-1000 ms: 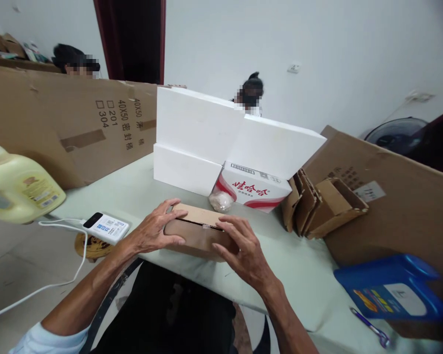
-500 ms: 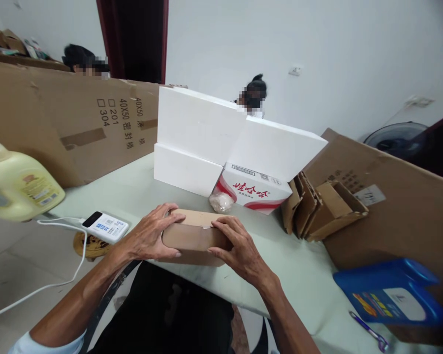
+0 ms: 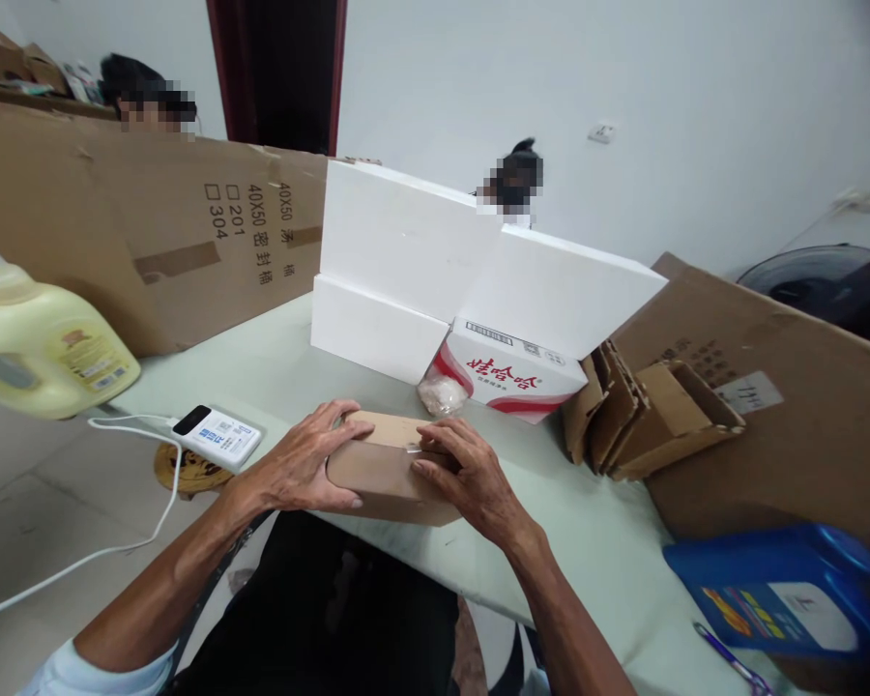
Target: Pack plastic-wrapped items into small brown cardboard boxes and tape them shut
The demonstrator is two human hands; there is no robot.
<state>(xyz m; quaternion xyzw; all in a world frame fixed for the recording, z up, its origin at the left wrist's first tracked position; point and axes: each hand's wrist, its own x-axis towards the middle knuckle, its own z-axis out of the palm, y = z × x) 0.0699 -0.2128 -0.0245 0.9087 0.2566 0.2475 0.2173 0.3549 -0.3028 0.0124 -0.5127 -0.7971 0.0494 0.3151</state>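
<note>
A small brown cardboard box (image 3: pixel 381 466) lies at the near edge of the pale green table (image 3: pixel 275 362). My left hand (image 3: pixel 301 466) wraps round the box's left end, thumb on the front face and fingers over the top. My right hand (image 3: pixel 467 478) rests on the box's right end, its fingers curled over the top by a small strip of tape. Both hands grip the box.
White foam blocks (image 3: pixel 406 261) and a red-and-white carton (image 3: pixel 511 372) stand behind the box, a small bag (image 3: pixel 441 393) before them. Folded cardboard pieces (image 3: pixel 645 411) and large cardboard sheets (image 3: pixel 116 222) ring the table. A power bank (image 3: pixel 217 435), yellow jug (image 3: pixel 40 343), blue container (image 3: pixel 783 590). Two people sit beyond.
The box has turned a little in my hands and my right fingers have curled in over its top. The view has shifted slightly.
</note>
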